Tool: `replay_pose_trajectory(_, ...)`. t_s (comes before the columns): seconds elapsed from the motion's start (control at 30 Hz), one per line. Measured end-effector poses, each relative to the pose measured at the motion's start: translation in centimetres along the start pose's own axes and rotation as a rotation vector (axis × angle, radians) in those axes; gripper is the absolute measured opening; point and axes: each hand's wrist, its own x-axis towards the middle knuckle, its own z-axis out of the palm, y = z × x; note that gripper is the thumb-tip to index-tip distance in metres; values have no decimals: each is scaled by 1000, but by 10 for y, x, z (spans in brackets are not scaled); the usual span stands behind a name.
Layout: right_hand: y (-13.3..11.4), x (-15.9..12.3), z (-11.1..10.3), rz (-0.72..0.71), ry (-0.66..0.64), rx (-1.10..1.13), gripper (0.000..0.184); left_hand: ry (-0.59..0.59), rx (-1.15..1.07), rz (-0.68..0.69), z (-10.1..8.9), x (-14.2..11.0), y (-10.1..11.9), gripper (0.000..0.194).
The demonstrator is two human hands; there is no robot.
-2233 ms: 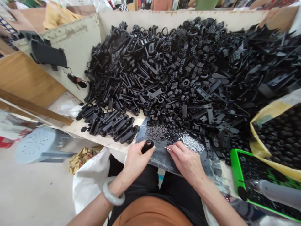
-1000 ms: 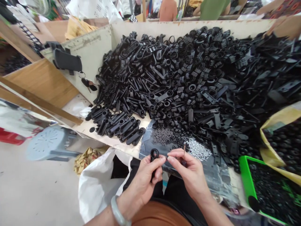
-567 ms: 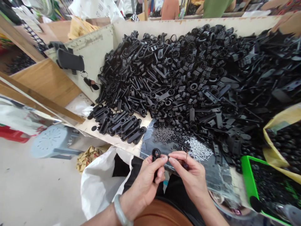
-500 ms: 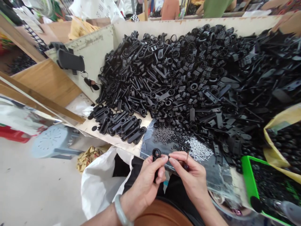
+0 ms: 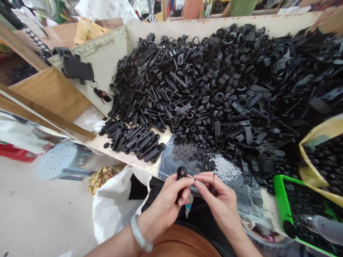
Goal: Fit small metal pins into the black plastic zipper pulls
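My left hand is closed around a black plastic part with a ring end; the ring stands up above the fingers and the rest is mostly hidden in the palm. My right hand pinches between thumb and index finger, its tips meeting the left thumb tip. Something dark and tiny shows there, too small to name. Another dark shape lies partly hidden under the right fingers. Just beyond the hands, on a dark mat, are heaps of small grey pieces, little black pieces and silver pins.
A large heap of black plastic parts fills the bin behind. Several ring-ended arms lie in a row at left. A green tray and a yellow sack stand at right. A white sack hangs at lower left.
The ring end in my left hand has turned slightly and shifted a little to the right. Both hands stay together at the fingertips. The whole view has shifted slightly.
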Motion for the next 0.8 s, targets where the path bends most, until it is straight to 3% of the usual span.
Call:
replay_pose_trajectory(0.13,4,-1,0,21,64,3,11,-9,-238,-208,4,3,-5,28)
replay_pose_trajectory(0.33,3,-3,-2,-28,57,-63,10,-20,-271,-296,2,4,-9,21)
replay_pose_trajectory(0.6,7,-8,-6,-14,100,-74,8,-95,-111,-214,6,-9,-8,20)
replay_pose_trajectory(0.8,7,-7,-16,-47,64,-104,7,-135,215,-56,4,-21,-1,32)
